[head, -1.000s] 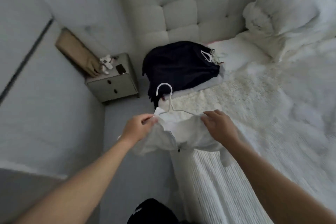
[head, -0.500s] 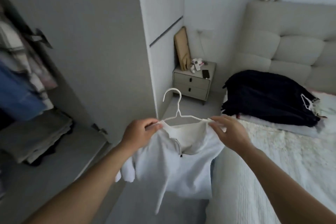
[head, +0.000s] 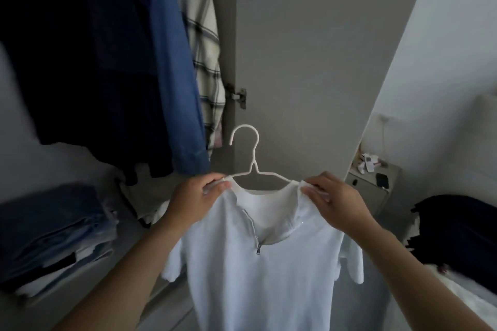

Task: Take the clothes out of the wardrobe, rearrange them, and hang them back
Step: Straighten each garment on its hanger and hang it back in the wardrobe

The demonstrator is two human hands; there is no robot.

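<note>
Both hands up in front of the open wardrobe, each gripping a shoulder of the white shirt [head: 258,271]: left hand [head: 193,200] pinches the left shoulder over the hanger end, right hand [head: 336,203] pinches the right shoulder the same way. Shirt sits on a white wire hanger [head: 250,166], hook upright and free, not on any rail, in front of the wardrobe door [head: 309,62]. Shirt hangs straight down between the forearms, short sleeves loose, zip at the collar partly undone. Hanging in the wardrobe upper left: dark navy garment [head: 88,62], blue shirt [head: 172,75] just beside it, checked shirt [head: 201,48] next to that, near the door hinge [head: 238,95]. Folded clothes stack [head: 53,234] on the wardrobe shelf lower left, mostly blue denim-looking. Far right: bedside table [head: 371,188] with a phone [head: 382,180] and small items on top, too small to tell. Dark clothes pile [head: 457,226] on the bed at the right edge, well apart from the hands.
</note>
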